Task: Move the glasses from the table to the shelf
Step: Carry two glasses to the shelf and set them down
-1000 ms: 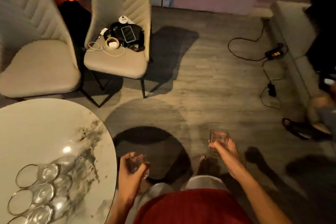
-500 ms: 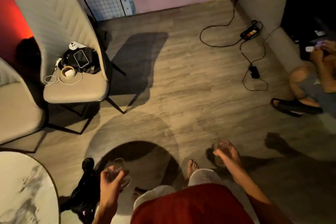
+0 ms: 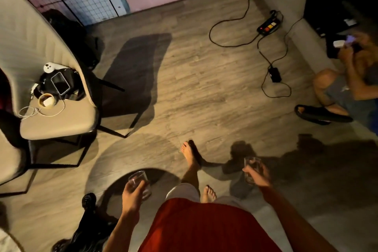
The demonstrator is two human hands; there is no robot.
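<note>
Grey-brown wood-plank flooring (image 3: 204, 92) fills the dim room, with a beige padded chair on black metal legs (image 3: 59, 122) standing at the left. Well to the right of that chair and nearer the camera, the left hand (image 3: 133, 196) reaches forward at waist height, forearm angled up from below, fingers wrapped round a short clear drinking glass (image 3: 139, 180) held upright, its rim tipped slightly away. Farther right of the chair again, past two bare feet, the right hand (image 3: 257, 176) is extended lower and outward, arm nearly straight, fingers closed around a second short clear glass (image 3: 252, 164), also roughly upright. Both glasses are carried in the air above the floor (neither touches anything but the hand holding it). On the chair's seat lie a black bag with a phone (image 3: 60, 83) on top, a white cable and a roll of tape. A black power strip (image 3: 269, 25) lies on the floor far right of the chair; no writing can be read anywhere
</note>
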